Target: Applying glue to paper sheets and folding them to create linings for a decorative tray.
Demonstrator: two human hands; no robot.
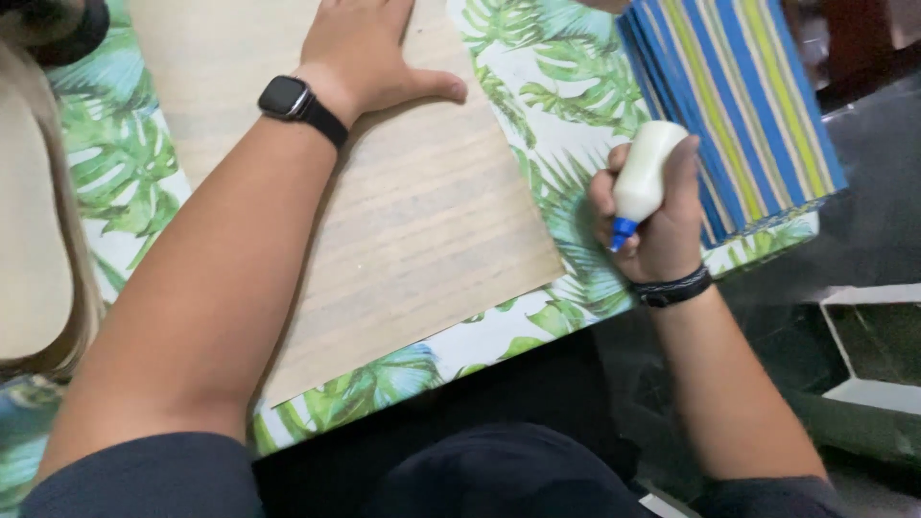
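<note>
My left hand [369, 53] lies flat, fingers spread, on a pale wood-grain board [422, 211] that rests on leaf-printed paper [566, 144]. A black smartwatch [288, 99] is on that wrist. My right hand [657, 225] grips a white glue bottle [648, 173] turned nozzle-down, its blue tip [622, 233] just above the leaf paper beside the board's right edge. A dark braided band [674, 288] circles the right wrist.
A blue, green and yellow striped box [748, 96] stands at the upper right, close behind my right hand. A piece of white-edged card [868, 345] lies on the dark surface at the right. Another pale board [34, 221] shows at the left edge.
</note>
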